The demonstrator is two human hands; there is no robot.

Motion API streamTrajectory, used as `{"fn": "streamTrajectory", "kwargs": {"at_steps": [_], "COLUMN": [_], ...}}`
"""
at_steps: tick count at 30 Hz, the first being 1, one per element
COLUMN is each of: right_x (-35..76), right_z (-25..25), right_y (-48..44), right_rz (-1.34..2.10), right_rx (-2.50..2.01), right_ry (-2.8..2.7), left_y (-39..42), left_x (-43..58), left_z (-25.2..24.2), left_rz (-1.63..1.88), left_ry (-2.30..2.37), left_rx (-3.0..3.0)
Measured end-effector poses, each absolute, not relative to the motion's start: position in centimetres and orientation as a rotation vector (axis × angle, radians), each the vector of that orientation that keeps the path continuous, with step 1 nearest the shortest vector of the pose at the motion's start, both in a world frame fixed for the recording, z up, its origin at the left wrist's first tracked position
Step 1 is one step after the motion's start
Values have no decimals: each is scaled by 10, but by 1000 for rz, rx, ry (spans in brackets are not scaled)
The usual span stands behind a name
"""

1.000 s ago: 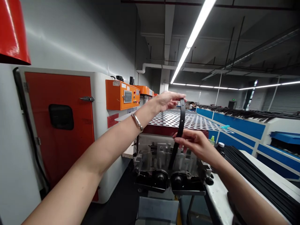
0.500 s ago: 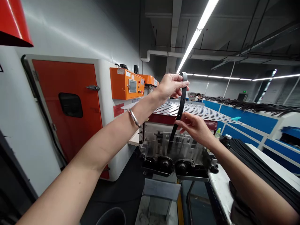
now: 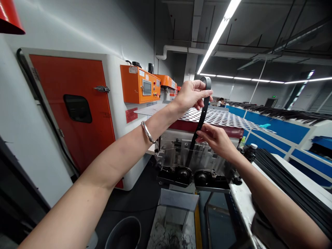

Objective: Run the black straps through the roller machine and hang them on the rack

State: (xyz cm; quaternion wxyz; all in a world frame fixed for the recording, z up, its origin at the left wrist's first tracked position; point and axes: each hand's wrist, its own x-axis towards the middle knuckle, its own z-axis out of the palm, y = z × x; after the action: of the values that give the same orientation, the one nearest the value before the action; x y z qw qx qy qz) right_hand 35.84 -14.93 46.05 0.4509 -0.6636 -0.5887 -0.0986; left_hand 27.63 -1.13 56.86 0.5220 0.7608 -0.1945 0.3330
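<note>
Factory workshop under long strip lights: orange-red cabinet door (image 3: 70, 103) at left of frame, orange control box (image 3: 140, 84) beside it, red lamp shade (image 3: 9, 20) in the upper left corner, blue-fronted benches (image 3: 275, 133) receding at right, one co-worker (image 3: 221, 102) at the far end. Centre of frame: machine with perforated metal top (image 3: 215, 117), clear guard (image 3: 186, 155) and black rollers (image 3: 184, 174). Principal item: black belt strap (image 3: 201, 124), held upright, its lower end hanging in front of the guard; contact there cannot be told. Left hand (image 3: 192, 95), silver bangle (image 3: 147, 132) on the wrist, closed round the strap near its curled top end. Right hand (image 3: 216, 140) lower down, thumb and fingers pinching the strap. Handling, judged: light, flexible, likely limp below any hold, so best taken flat between fingers. Guard edge lies just below, perforated top just behind; open air above and towards the left. Stacked black straps (image 3: 290, 180) lie on a white bench at lower right
</note>
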Motion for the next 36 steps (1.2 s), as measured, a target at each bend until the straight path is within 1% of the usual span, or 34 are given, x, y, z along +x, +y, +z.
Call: {"fn": "streamTrajectory", "kwargs": {"at_steps": [6,10,12,14,16,19,21,24,27,29,32,36], "right_x": [363,362,355,345,336,331,337,352,367,373,379,381], "right_z": [456,445,435,419,392,332,282,211,165,150,142,143], "right_y": [-160,-172,-184,-199,-212,-223,-220,-205,-182,-168,-155,-151], "right_rz": [-195,-517,-599,-490,-251,132,298,345,292,269,251,255], "right_rx": [-1763,-1858,-1841,-1829,-1842,-1900,-1927,-1866,-1733,-1700,-1724,-1761], "right_ry": [-1498,-1473,-1376,-1318,-1311,-1298,-1241,-1054,-859,-783,-737,-781], "left_y": [-13,-9,-6,-6,-7,-13,-18,-28,-40,-49,-61,-70], "left_x": [280,284,287,290,292,284,270,236,197,177,155,138], "left_z": [560,543,533,522,513,497,482,445,387,340,274,217], "left_rz": [792,800,819,888,994,1180,1302,1397,1349,1229,937,657], "left_ry": [-416,-332,-296,-283,-264,-149,-105,-120,17,160,386,608], "left_rx": [1925,2045,2114,2194,2285,2401,2400,2261,2097,2016,1890,1712]}}
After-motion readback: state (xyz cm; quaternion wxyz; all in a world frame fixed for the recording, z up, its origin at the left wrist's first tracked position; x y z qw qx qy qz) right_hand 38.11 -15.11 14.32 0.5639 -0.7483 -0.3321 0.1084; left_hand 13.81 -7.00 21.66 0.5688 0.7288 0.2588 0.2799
